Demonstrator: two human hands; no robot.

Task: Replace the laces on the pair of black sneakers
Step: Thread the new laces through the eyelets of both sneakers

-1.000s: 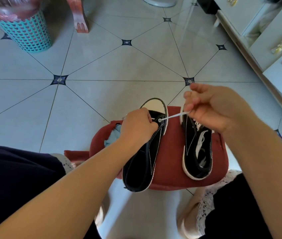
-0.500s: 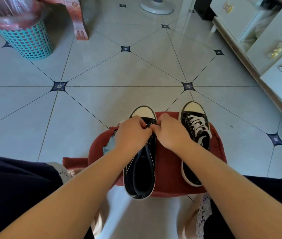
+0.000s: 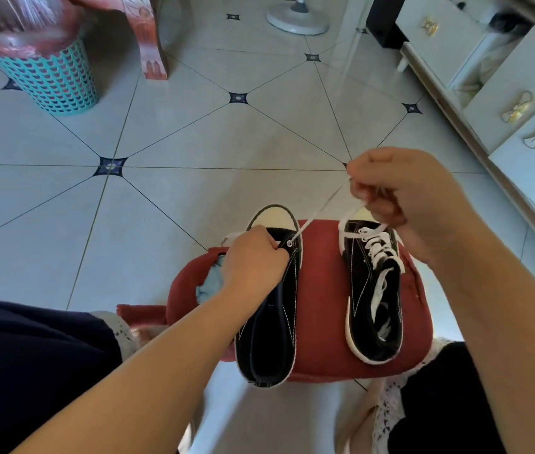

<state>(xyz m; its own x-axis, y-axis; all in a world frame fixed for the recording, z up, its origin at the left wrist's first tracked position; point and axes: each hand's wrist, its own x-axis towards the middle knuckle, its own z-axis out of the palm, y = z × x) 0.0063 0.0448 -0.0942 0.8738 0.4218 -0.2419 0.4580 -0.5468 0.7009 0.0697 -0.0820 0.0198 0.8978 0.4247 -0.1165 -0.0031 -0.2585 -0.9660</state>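
Two black canvas sneakers with white soles lie side by side on a red cushioned stool (image 3: 320, 322). The left sneaker (image 3: 271, 326) has bare eyelets except the front one. My left hand (image 3: 251, 260) grips its front upper near the toe cap. A white lace (image 3: 316, 211) runs taut from the front right eyelet up to my right hand (image 3: 400, 198), which pinches it above the right sneaker's toe. The right sneaker (image 3: 374, 290) is laced with white laces, their ends loose inside it.
A teal mesh bin (image 3: 51, 80) with a pink liner stands at the far left beside a wooden furniture leg (image 3: 154, 44). A white fan base (image 3: 297, 18) sits at the back. Pale cabinet drawers (image 3: 521, 103) with bow handles line the right. Grey tiled floor surrounds the stool.
My right hand has left the left sneaker's front and risen up and to the right, drawing the white lace out through the eyelet. My left hand stays on the shoe.
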